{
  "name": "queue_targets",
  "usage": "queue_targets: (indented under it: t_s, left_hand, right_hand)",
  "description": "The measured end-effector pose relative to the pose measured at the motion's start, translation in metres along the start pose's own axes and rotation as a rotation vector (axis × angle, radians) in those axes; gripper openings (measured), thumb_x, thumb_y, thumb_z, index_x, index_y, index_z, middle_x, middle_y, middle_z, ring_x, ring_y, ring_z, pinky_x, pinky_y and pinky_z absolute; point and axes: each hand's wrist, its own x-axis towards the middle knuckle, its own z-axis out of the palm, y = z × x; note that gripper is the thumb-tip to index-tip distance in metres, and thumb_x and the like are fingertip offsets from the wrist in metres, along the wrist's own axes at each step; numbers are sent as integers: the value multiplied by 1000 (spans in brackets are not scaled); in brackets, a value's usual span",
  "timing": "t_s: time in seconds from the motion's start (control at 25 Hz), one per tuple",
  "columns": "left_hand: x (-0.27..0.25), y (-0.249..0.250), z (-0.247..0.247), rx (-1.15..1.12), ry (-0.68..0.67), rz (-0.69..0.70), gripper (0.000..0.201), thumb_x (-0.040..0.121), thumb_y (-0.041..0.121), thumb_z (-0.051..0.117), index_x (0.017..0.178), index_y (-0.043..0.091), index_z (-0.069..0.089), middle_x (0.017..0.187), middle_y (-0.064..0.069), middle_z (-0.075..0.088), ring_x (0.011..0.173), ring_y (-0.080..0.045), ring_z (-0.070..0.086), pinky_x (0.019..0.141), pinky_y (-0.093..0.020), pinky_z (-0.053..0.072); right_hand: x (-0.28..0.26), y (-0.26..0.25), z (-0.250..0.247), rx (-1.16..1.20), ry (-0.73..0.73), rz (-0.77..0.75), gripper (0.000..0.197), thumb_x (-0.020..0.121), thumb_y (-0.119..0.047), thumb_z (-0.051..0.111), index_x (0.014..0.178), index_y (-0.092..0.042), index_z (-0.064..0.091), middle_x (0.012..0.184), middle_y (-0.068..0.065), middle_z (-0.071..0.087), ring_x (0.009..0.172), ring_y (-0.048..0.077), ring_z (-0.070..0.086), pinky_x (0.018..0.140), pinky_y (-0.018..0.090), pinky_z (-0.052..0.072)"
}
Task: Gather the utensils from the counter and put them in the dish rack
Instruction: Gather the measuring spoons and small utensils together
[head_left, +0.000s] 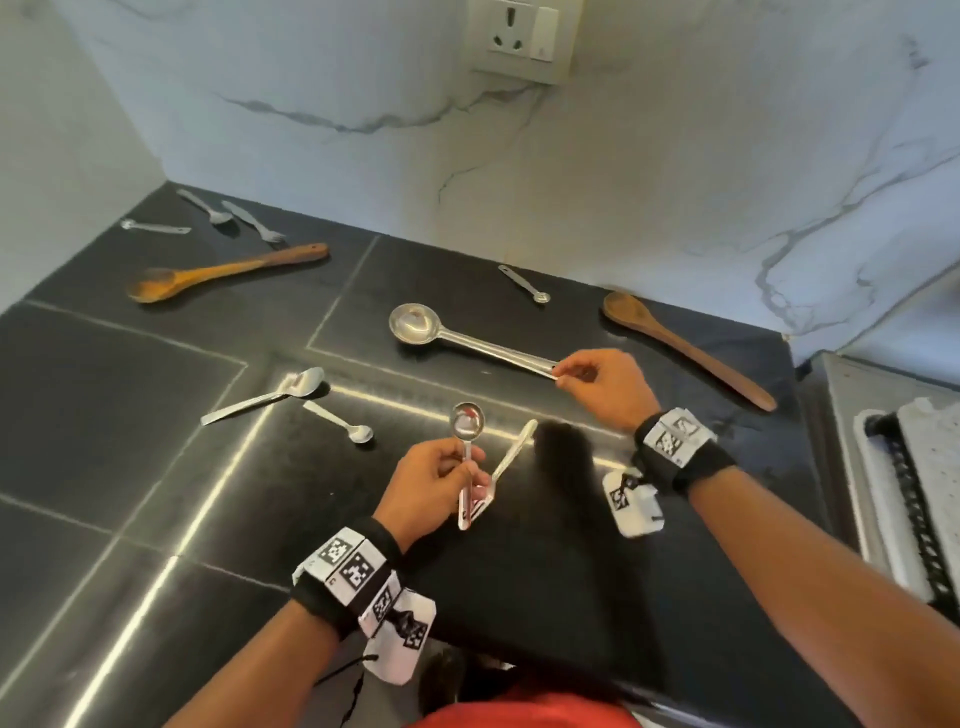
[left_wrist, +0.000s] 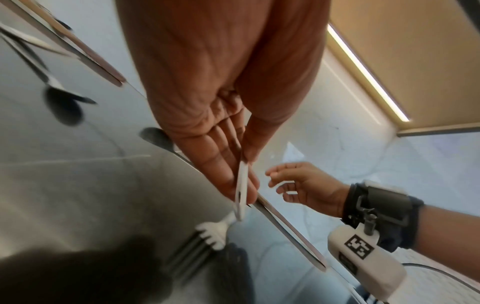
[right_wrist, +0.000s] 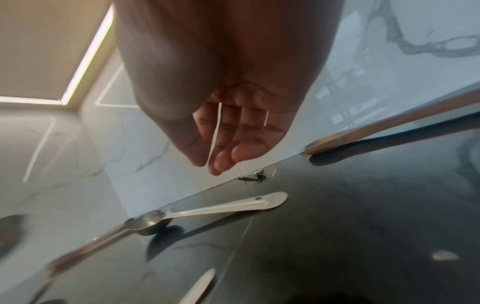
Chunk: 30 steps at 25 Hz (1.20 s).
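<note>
My left hand (head_left: 441, 478) grips a small steel spoon (head_left: 467, 423) upright, bowl up, together with a second steel utensil (head_left: 511, 452) that slants off to the right. In the left wrist view a fork head (left_wrist: 213, 232) shows below the left hand's fingers (left_wrist: 221, 156). My right hand (head_left: 597, 384) hovers with loosely curled fingertips at the handle end of a steel ladle (head_left: 413, 325). In the right wrist view the ladle (right_wrist: 221, 205) lies flat on the black counter (head_left: 130, 415), apart from the fingertips (right_wrist: 218, 164). The dish rack (head_left: 904, 499) stands at the right edge.
Loose on the counter lie a light wooden spoon (head_left: 223, 273), a dark wooden spoon (head_left: 685, 348), a tablespoon (head_left: 265, 396), a teaspoon (head_left: 340, 422), a measuring spoon (head_left: 524, 285) and several small steel utensils (head_left: 228, 215) in the back left corner. A marble wall backs the counter.
</note>
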Motion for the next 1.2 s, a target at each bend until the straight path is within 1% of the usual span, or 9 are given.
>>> queue_targets:
  t_s: [0.16,0.32,0.48,0.64,0.84,0.96,1.04,1.12,1.2]
  left_hand:
    - [-4,2,-35,-63,190,-58,16,97,4,53,108,7,65,95,-18,75,86,-31,75,75,-35,61]
    - [-12,0,-52,-111,324,-83,17,97,4,53,109,6,65,96,-19,73,83,-29,74,72,-35,61]
    - [-24,-5,-63,-118,385,-103,18,97,5,54,110,9,66,95,-16,75,85,-29,75,72,-35,61]
    - [-27,-6,-76,-121,385,-96,19,97,4,54,110,10,67,95,-15,75,85,-28,74,70,-30,60]
    - [-30,-2,-114,-43,381,-10,24,99,4,49,106,17,67,95,-11,75,84,-19,72,77,-31,58]
    - [-27,-6,-140,-16,402,10,25,101,8,46,105,22,66,97,-6,75,90,-17,70,81,-32,56]
    - [-23,-8,-155,-10,400,27,26,101,11,46,103,27,66,99,-4,75,95,-18,70,85,-36,54]
    - [-21,-8,-164,-4,371,49,25,100,15,47,101,30,67,101,-4,74,97,-20,70,85,-39,54]
    - [-22,-7,-170,-41,338,71,21,98,21,49,100,28,68,101,-9,74,93,-26,71,79,-39,53]
  right_hand:
    - [98,5,-23,-208,-90,102,15,91,-25,65,103,-29,72,96,-3,72,93,16,67,86,29,50]
    - [178,14,-16,-201,-83,224,23,87,-39,68,90,-17,75,86,9,77,81,27,73,84,39,59]
    - [206,12,6,-245,-105,277,20,85,-25,71,87,-6,77,80,14,74,64,25,65,62,30,51]
    - [203,8,12,-223,-66,307,13,82,-18,74,87,-7,78,85,15,76,71,26,71,71,37,60]
    - [165,-46,7,-139,121,-39,15,82,-14,70,93,-15,80,76,6,72,78,24,69,77,32,54]
    - [126,-102,29,-171,5,-412,15,78,-9,73,88,-17,81,78,-2,67,74,18,64,74,36,55]
    - [96,-141,61,-137,-98,-626,14,78,-9,74,86,-18,81,82,-3,70,72,10,63,71,27,54]
    - [75,-177,98,-103,-181,-760,15,79,-8,72,86,-18,80,84,-5,70,72,3,59,71,15,48]
    - [67,-205,132,-51,-232,-810,15,80,-6,69,87,-17,79,84,-5,68,71,3,58,69,13,47]
